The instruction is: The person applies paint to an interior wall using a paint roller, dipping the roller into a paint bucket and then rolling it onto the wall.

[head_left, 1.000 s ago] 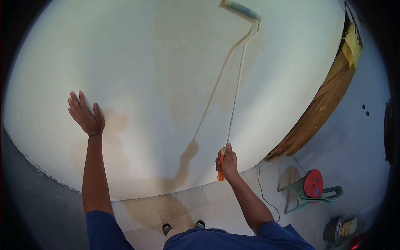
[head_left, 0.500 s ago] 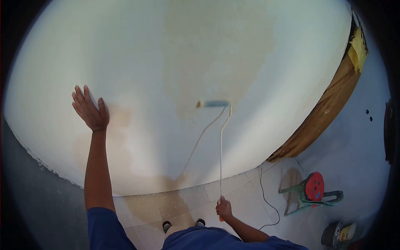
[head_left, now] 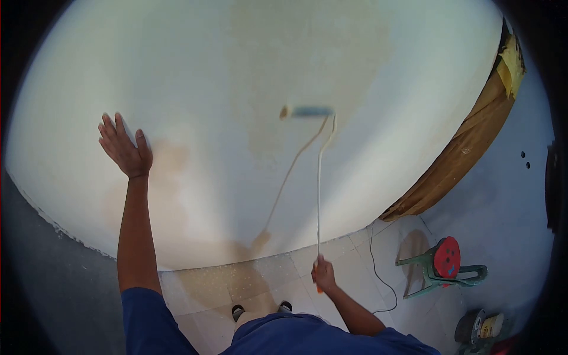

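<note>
Head view: right hand [head_left: 323, 274] clamps the long white paint roller [head_left: 307, 111], pole rising straight to frame centre; left hand [head_left: 125, 148] lies flat and open on the cream wall [head_left: 414, 89], far left.

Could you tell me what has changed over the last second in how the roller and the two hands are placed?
The paint roller came down the wall from near its top to mid-height, then rose a little again. The right hand, gripping the orange handle, dropped toward the body and has since lifted slightly. The left hand stayed pressed flat on the wall, and the red-and-green stool has not moved.
</note>
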Demonstrator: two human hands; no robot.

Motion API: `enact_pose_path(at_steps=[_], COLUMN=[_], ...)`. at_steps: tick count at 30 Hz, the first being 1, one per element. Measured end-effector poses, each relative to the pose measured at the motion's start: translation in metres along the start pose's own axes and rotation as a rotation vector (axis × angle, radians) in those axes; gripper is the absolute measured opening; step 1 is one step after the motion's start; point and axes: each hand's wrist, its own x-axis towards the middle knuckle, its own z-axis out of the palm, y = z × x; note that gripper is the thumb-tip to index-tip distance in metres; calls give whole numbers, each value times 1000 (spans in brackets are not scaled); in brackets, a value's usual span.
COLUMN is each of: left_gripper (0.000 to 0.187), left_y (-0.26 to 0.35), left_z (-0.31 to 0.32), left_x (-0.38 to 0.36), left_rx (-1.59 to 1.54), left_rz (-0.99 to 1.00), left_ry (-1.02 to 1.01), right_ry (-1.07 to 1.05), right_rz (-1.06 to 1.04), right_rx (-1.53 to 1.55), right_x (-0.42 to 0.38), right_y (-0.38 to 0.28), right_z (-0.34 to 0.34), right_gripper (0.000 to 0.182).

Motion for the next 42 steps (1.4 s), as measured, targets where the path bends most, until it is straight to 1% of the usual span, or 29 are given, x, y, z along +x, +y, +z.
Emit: enact_pose_path(at_steps=[2,4,7,8,10,12,14,17,21,23,25,26,28,29,31,32,34,36,38,40,42], left_gripper=[55,55,54,54,55,55,55,55,55,54,55,55,55,55,55,55,55,54,54,54,54], left_y=[0,1,-2,-1,0,0,-1,-2,-3,-2,-3,-3,-2,-3,-2,-2,-3,-4,-3,-4,-4], left_z=[0,1,1,1,0,0,1,1,2,2,2,2,0,0,0,0,0,1,1,1,1], left_x=[0,0,-1,0,0,0,-1,-2,-1,-1,-2,-1,0,0,-1,0,-1,-1,-2,-1,-2], left_rx=[-6,-16,-16,-20,-27,-20,-16,1,8,-6,-6,-10,4,-3,-12,-13,-17,1,-1,7,-1], left_rz=[-2,-2,-1,0,-3,1,5,0,0,13,10,8,10,15,16,20,25,23,24,26,16], left_ry=[-4,4,0,2,2,0,-5,-10,8,29,22,22,3,5,1,8,13,16,16,20,13], right_ry=[-22,-24,-10,-7,50,50,36,62,70,96,61,54,87,84,191,191,246,223,225,217,220], right_rz=[111,210,168,167,67,3,-41,-3,-53,-77,113,112,194,200,256,259,163,160,114,118,91], right_rx=[-36,-8,11,13,25,9,62,107,-12,-41,11,9,106,104,207,204,234,268,219,188,127], right_x=[-28,-44,-43,-40,-25,-7,10,20,3,-16,-44,-55,-74,-76,-79,-78,-68,-55,-42,-29,-19], right_y=[33,49,43,34,-3,-46,-75,-92,-28,18,39,42,42,43,46,42,31,28,19,6,-7], right_z=[-1,-5,-9,-9,-9,-7,-3,4,0,-4,-15,-19,-27,-30,-37,-38,-40,-41,-40,-40,-41], right_gripper=[60,59,58,58,58,59,61,61,58,55,53,53,53,53,53,53,53,53,53,53,57])
